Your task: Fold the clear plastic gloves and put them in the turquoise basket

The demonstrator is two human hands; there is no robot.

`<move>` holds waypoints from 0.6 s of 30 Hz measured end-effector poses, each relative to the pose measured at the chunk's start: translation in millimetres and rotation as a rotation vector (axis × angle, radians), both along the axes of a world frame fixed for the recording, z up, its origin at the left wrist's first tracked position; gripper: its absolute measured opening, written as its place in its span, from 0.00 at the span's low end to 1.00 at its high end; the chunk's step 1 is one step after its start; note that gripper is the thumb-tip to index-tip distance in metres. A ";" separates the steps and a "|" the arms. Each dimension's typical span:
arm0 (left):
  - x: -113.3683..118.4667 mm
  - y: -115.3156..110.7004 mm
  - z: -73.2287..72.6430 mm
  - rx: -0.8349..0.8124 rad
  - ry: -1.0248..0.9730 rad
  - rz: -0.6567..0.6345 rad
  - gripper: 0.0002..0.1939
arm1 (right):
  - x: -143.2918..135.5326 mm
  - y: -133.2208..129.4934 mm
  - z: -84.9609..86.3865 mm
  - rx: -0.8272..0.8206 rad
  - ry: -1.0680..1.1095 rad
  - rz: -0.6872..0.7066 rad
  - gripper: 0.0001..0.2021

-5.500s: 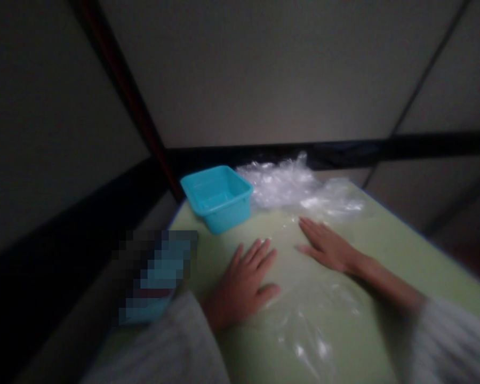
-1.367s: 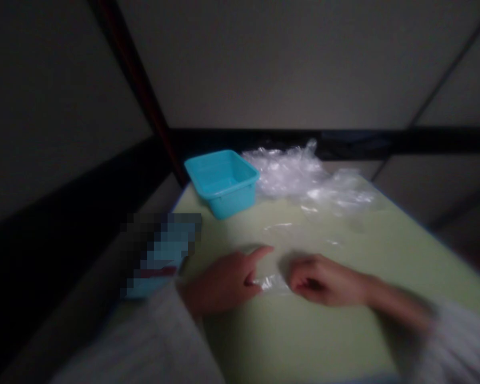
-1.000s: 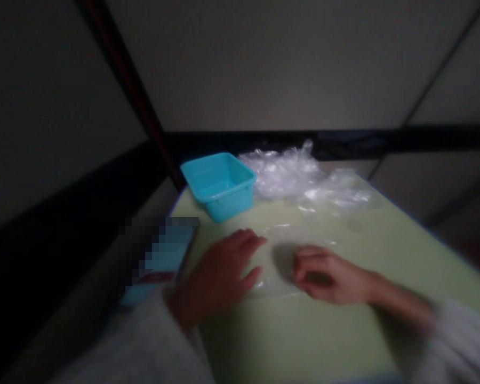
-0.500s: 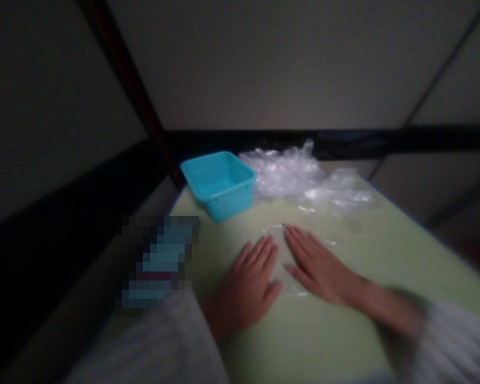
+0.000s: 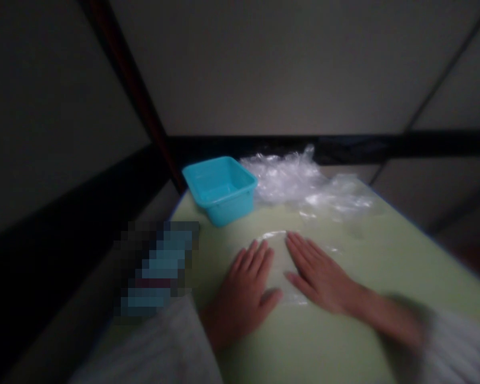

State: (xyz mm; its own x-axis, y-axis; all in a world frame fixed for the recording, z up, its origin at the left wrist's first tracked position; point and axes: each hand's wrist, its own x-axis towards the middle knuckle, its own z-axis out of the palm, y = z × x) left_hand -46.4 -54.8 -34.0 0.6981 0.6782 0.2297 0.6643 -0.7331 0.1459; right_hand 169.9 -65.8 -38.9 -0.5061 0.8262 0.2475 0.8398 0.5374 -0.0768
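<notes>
A clear plastic bag or sheet lies flat on the pale green tabletop, its shiny far and near edges catching light. My left hand rests palm down on its left part, fingers stretched out and thumb spread to the right. On the right part lies my right hand, also palm down, its fingers straight and pointing to the far left. Both hands are open, with a strip of the plastic showing between them. What lies under the palms is hidden.
At the far left of the table stands a turquoise plastic basket. Beside it lies a crumpled heap of clear plastic bags, spreading to the right. A pixelated bluish object is at the table's left edge. Walls rise behind and at left.
My left hand has shifted slightly left, fingers more spread, so more of the plastic's far edge shows. The right hand stays nearly still. The whole view has moved down a little.
</notes>
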 end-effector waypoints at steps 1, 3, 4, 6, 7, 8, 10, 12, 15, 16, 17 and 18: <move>-0.1 0.4 1.1 -0.009 -0.012 -0.001 0.34 | -0.4 0.0 0.7 -0.004 0.006 -0.001 0.33; -0.4 1.7 5.6 -0.029 -0.046 -0.004 0.33 | 0.1 0.2 4.4 -0.010 0.032 -0.001 0.33; -0.7 2.6 8.8 -0.034 -0.070 -0.005 0.32 | 1.3 0.5 7.8 -0.012 0.052 -0.006 0.33; -1.7 5.0 15.5 -0.036 -0.125 -0.010 0.28 | 5.8 1.4 17.7 -0.020 0.100 -0.035 0.32; -2.5 6.5 18.5 -0.028 -0.155 -0.016 0.25 | 9.0 2.0 23.5 -0.023 0.126 -0.060 0.30; -3.2 8.0 20.9 -0.016 -0.183 -0.026 0.22 | 12.5 2.7 29.5 -0.023 0.151 -0.086 0.28; -4.5 10.6 24.1 0.012 -0.223 -0.052 0.18 | 19.1 4.2 40.2 -0.005 0.184 -0.123 0.22; -5.1 12.0 25.8 0.040 -0.233 -0.091 0.17 | 23.6 5.6 46.9 0.008 0.192 -0.157 0.19; -4.1 10.4 28.4 0.066 -0.222 -0.167 0.16 | 25.8 7.2 48.6 -0.021 0.160 -0.191 0.18; -3.3 8.9 29.6 0.068 -0.222 -0.193 0.16 | 25.8 7.7 47.7 -0.032 0.146 -0.196 0.18; -2.3 6.9 30.9 0.065 -0.223 -0.215 0.16 | 25.8 8.2 46.3 -0.035 0.135 -0.197 0.19; -1.2 4.6 32.3 0.056 -0.221 -0.237 0.16 | 25.9 8.7 44.8 -0.031 0.129 -0.194 0.19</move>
